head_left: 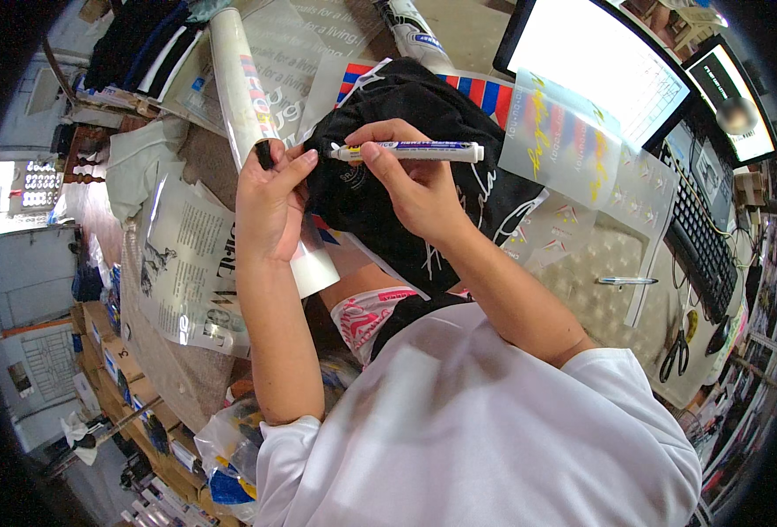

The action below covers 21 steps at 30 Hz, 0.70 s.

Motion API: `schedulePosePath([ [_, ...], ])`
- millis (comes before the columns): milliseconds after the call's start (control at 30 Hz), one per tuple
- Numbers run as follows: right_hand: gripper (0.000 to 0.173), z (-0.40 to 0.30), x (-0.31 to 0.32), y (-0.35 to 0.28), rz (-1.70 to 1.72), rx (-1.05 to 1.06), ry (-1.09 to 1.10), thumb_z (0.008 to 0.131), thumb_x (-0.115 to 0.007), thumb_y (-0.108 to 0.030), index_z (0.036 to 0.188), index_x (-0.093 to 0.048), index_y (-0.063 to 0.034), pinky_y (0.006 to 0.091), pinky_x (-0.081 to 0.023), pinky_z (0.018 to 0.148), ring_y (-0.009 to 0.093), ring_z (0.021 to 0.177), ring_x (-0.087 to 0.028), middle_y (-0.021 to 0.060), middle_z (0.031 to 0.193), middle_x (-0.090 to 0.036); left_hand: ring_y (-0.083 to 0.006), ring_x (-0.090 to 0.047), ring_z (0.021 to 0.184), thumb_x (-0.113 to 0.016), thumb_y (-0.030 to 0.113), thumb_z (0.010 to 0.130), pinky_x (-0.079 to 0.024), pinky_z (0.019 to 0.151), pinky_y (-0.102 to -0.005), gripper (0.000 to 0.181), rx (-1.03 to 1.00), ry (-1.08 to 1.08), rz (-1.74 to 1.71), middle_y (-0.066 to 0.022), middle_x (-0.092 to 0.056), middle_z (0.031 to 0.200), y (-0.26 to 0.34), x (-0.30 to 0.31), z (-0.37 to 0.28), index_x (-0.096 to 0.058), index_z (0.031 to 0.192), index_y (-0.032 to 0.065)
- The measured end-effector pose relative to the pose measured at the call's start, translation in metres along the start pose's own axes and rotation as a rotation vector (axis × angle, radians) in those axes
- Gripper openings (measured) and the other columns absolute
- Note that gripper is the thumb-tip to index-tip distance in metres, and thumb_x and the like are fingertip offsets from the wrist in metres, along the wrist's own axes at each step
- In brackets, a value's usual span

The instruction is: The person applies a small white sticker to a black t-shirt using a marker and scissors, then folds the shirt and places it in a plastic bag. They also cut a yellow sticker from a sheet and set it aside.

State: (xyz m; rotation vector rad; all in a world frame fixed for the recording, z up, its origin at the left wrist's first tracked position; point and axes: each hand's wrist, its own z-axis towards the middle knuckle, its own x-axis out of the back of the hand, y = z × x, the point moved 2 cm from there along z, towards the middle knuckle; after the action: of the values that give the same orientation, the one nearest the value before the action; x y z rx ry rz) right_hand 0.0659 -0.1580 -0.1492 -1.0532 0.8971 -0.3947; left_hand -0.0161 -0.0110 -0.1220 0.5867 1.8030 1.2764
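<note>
My right hand (414, 174) grips a white marker pen (438, 151) that bears writing. Its tip points left, close to the black shirt (388, 99). This shirt lies bunched before me, with white script lettering on its lower right and a small print inside the neck. With thumb and fingers, my left hand (273, 197) pinches the shirt's edge at the left. A small black piece (265, 155) shows between the left fingers; whether it is a cap or a fold of cloth, I cannot tell. Under the shirt lies a sheet with red and blue stripes (477, 92).
A white roll (230, 79) runs beside my left hand. Printed transparent films (190, 270) cover the left side. To the right are a monitor (599, 59), a keyboard (698, 230), a pen (627, 281), scissors (675, 356) and a mouse (719, 336).
</note>
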Motion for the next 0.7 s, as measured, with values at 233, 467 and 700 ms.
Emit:
schedulePosePath([
  [233,0.018,-0.0005,0.0005,-0.002,0.015,-0.015,0.013,0.093,-0.062,-0.017,0.102,-0.063,-0.0008,0.0203,-0.042,0.066,0.004,0.077,-0.052,0.0007,0.089,-0.062,-0.0161,-0.061,0.086,-0.066,-0.008,0.08,-0.049,0.081,-0.0276,0.028,-0.011,0.004,-0.008,-0.0098,-0.062,0.095,0.0042,-0.005,-0.0018,-0.046,0.085,0.0117],
  [467,0.018,-0.0009,-0.0013,0.0015,0.017,-0.022,-0.007,0.093,-0.061,-0.016,0.102,-0.063,-0.0007,0.0201,-0.042,0.068,0.005,0.08,-0.052,0.0014,0.089,-0.062,-0.0137,-0.06,0.08,-0.066,-0.008,0.079,-0.047,0.073,-0.0241,0.029,-0.002,0.024,0.027,-0.009,-0.063,0.09,0.0026,-0.0008,-0.0018,-0.046,0.085,0.0115],
  [700,0.018,-0.0021,-0.0004,-0.003,-0.015,-0.022,-0.032,0.094,-0.059,-0.016,0.102,-0.063,-0.0001,0.0236,-0.045,0.075,0.008,0.084,-0.056,0.0042,0.092,-0.064,-0.0165,-0.058,0.091,-0.066,-0.008,0.078,-0.046,0.082,-0.0283,0.028,0.004,-0.011,0.021,-0.0085,-0.06,0.096,0.0053,-0.0026,-0.0021,-0.046,0.084,0.0111],
])
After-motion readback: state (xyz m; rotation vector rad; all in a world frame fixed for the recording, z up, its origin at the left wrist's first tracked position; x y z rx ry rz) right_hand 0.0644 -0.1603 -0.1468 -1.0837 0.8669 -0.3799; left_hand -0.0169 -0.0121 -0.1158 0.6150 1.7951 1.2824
